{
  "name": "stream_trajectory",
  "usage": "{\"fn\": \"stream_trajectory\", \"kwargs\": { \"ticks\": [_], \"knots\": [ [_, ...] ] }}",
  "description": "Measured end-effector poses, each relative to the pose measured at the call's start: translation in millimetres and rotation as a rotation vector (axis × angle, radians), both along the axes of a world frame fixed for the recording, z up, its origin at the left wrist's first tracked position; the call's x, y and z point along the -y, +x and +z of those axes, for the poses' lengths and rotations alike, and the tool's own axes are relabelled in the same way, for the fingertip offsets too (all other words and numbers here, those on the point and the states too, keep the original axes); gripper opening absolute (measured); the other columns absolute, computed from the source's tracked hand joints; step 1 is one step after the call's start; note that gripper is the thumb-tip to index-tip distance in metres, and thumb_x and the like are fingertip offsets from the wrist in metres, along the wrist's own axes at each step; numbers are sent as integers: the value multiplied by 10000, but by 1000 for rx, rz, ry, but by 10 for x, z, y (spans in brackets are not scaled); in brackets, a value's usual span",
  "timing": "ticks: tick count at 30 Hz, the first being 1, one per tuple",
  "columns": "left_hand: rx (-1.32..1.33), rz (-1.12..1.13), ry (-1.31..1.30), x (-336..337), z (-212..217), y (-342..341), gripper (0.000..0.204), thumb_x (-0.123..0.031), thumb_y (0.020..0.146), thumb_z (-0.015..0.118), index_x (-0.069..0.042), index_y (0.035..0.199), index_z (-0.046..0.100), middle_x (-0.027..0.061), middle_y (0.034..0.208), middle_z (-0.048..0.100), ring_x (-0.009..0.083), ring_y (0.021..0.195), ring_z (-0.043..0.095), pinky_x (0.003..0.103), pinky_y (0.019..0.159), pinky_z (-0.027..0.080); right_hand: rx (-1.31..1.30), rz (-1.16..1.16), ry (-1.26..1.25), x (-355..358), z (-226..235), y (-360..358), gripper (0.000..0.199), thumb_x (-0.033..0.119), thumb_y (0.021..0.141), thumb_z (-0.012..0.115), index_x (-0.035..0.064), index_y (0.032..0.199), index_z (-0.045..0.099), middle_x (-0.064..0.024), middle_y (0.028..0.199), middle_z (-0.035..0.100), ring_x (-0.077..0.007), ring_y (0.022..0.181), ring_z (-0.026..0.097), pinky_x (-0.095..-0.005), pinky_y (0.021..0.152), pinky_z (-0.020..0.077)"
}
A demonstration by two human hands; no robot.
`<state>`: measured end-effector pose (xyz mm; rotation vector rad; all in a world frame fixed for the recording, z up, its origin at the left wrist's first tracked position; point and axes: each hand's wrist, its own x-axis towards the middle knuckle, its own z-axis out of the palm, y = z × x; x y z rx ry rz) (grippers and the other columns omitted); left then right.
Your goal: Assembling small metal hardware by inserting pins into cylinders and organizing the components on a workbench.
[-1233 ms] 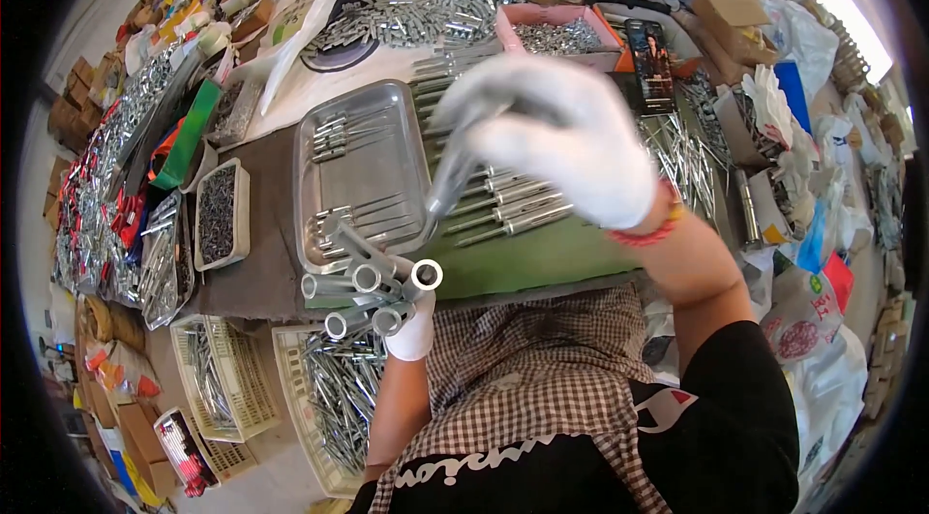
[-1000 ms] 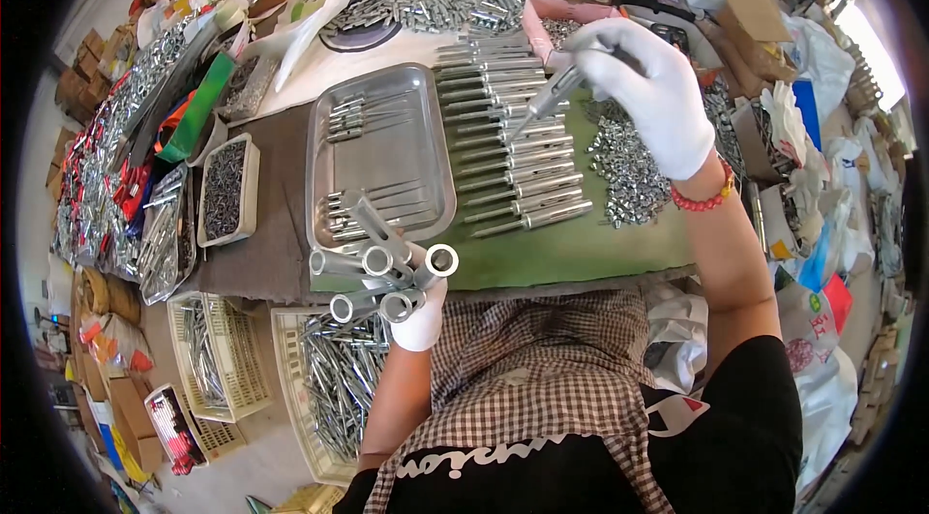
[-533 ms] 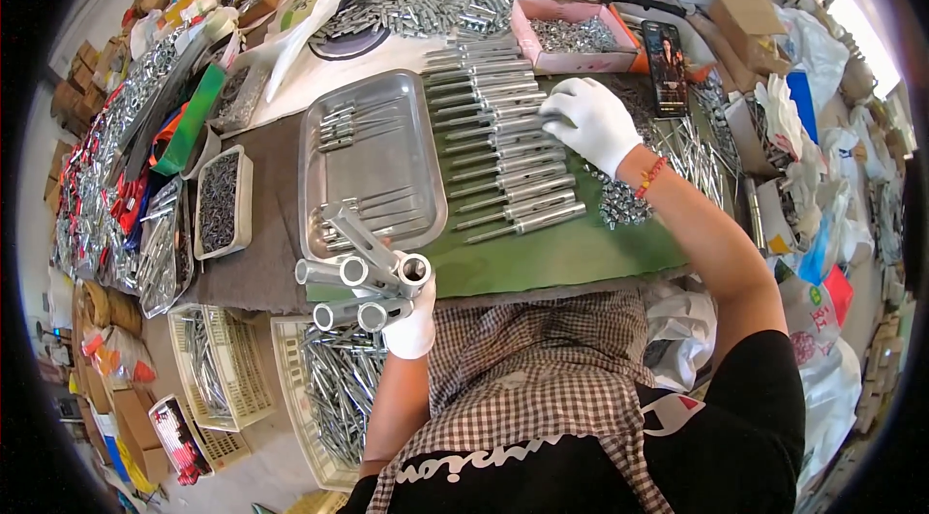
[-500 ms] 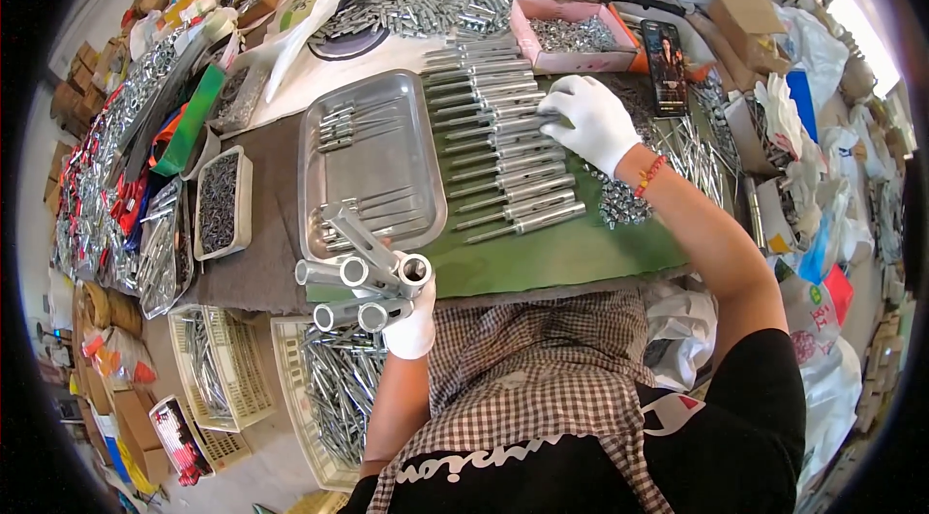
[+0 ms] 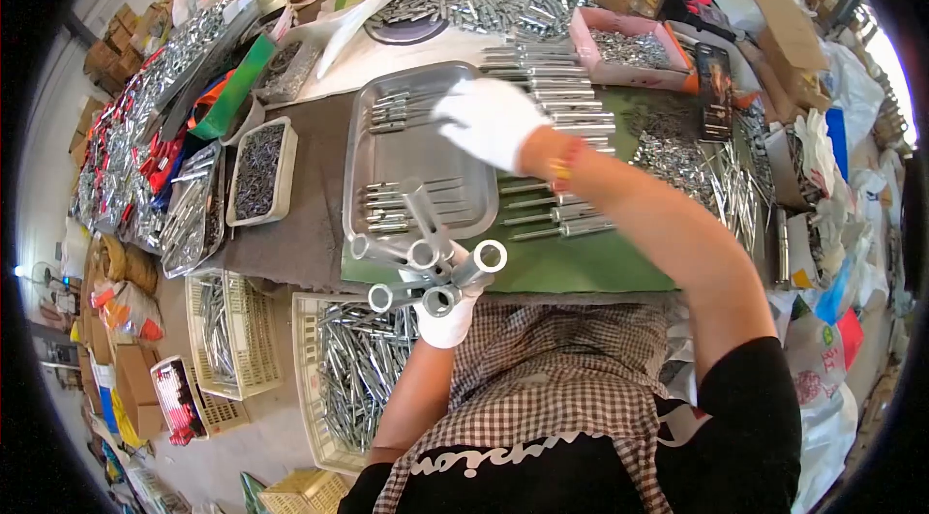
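Observation:
My left hand [image 5: 445, 325], in a white glove, is closed around a bunch of several silver metal tubes [image 5: 423, 216], their open ends fanning upward in front of the tray. My right hand [image 5: 492, 122], also gloved in white, is over the right side of a grey metal tray [image 5: 404, 156]. Its fingers are smeared by motion, so I cannot make out whether they hold anything. Inside the tray lie two groups of thin metal pins with thicker ends [image 5: 387, 214]. Right of the tray, partly behind my right forearm, runs a row of metal rods with thick sleeves [image 5: 581, 117].
A pink box [image 5: 634, 76] of small metal parts and a phone [image 5: 714, 93] are at the back right. Loose pins [image 5: 737, 190] lie right of my forearm. A white bin [image 5: 287, 175] of dark screws stands left of the tray. Plastic crates [image 5: 308, 369] sit below the table edge.
My right hand has moved left from the row of rods to over the tray. My left hand still holds the tubes. The whole view has shifted, with the table now further right.

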<state>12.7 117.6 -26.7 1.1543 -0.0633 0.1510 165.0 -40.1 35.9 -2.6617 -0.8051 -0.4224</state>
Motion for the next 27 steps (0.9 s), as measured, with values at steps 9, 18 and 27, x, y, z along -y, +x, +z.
{"fn": "stream_trajectory", "kwargs": {
  "ticks": [9, 18, 27],
  "knots": [
    [-185, -35, -278, -277, -459, 113, 635, -133, 734, 814, -84, 1274, 483, -7, 955, 521, 103, 797, 519, 253, 652, 448, -146, -201, -185, -846, -124, 497, 156, 103, 787, 600, 62, 866, 729, -155, 896, 704, -304, 856, 687, -394, 750, 551],
    [-87, -81, -75, -220, -425, 90, 503, -119, 758, 787, -67, 1176, 512, -26, 867, 525, 87, 744, 493, 239, 613, 407, -174, -176, -62, -878, -222, 566, 176, 129, 770, 600, 48, 878, 712, -173, 893, 695, -328, 847, 675, -416, 742, 541],
    [-193, -207, -341, -261, -867, 33, 491, -119, 837, 700, -59, 1255, 449, 106, 1219, 528, 246, 1100, 544, 438, 913, 513, 5, 52, 413, -314, 437, 173, 408, 332, 796, 625, 82, 1118, 643, -161, 958, 678, -311, 867, 660, -381, 784, 520]
  ]
}}
